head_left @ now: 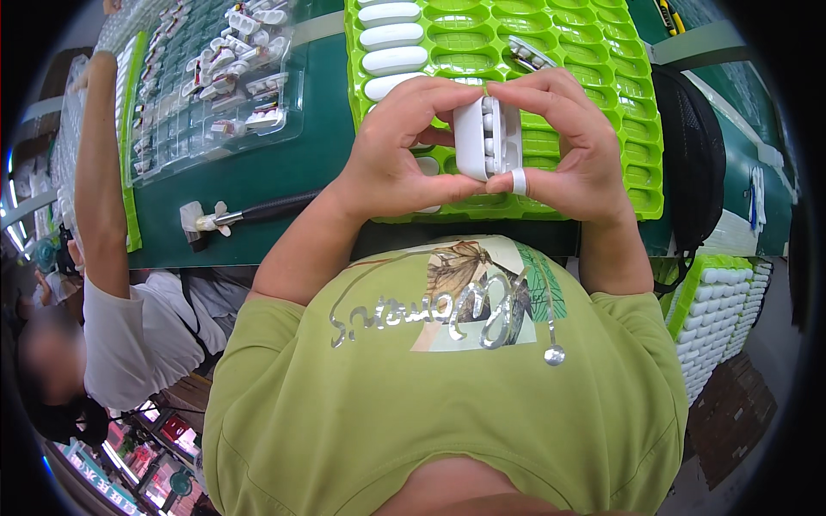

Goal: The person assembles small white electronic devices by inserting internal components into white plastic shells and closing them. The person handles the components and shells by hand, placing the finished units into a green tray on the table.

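Both of my hands hold a small white hinged case [471, 139], much like an earbud case, over the green tray. It stands partly open, showing rounded white pieces along its inside. My left hand [396, 146] pinches the left side between fingers and thumb. On the other side, my right hand [568, 138] grips the edge, with a white band around its thumb. The bright green tray [635, 129] has rows of oval pockets. Closed white cases [394, 61] fill its left column, and a loose white part with dark pieces [531, 53] lies in a pocket further right.
A hammer [258, 211] with a wrapped head lies left of the tray. Beyond it, a clear plastic tray [297, 103] holds many small white parts. A black bag [699, 155] sits at the right, above stacked trays of white cases [714, 318]. Another person's arm [99, 172] reaches in at left.
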`<state>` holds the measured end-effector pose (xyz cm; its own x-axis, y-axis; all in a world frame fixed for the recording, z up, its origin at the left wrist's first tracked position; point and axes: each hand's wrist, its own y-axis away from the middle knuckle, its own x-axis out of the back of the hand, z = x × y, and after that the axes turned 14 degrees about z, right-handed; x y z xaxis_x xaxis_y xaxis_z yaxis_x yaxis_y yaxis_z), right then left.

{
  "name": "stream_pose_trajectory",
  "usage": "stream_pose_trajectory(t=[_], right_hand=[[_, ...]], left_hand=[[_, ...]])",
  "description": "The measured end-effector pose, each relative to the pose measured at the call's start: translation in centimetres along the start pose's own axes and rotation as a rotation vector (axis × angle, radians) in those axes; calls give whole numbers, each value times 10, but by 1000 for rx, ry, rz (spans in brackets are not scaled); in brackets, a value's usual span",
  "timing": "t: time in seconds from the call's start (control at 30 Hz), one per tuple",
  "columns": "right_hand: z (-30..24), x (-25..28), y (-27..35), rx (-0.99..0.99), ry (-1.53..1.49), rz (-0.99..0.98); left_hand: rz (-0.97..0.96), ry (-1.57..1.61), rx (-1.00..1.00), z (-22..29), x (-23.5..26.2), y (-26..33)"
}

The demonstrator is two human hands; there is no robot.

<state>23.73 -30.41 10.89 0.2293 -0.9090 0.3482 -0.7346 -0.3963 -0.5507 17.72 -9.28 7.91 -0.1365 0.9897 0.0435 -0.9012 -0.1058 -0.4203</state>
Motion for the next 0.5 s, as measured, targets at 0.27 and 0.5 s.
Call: stream_pose_trajectory(t=[0.27, 0.5], right_hand=[[-1, 9, -5, 49, -54, -122], [-5, 5, -3, 94, 32, -111]], left_hand=[[-64, 39, -55, 0, 6, -1], [-35, -37, -96, 1, 5, -1]])
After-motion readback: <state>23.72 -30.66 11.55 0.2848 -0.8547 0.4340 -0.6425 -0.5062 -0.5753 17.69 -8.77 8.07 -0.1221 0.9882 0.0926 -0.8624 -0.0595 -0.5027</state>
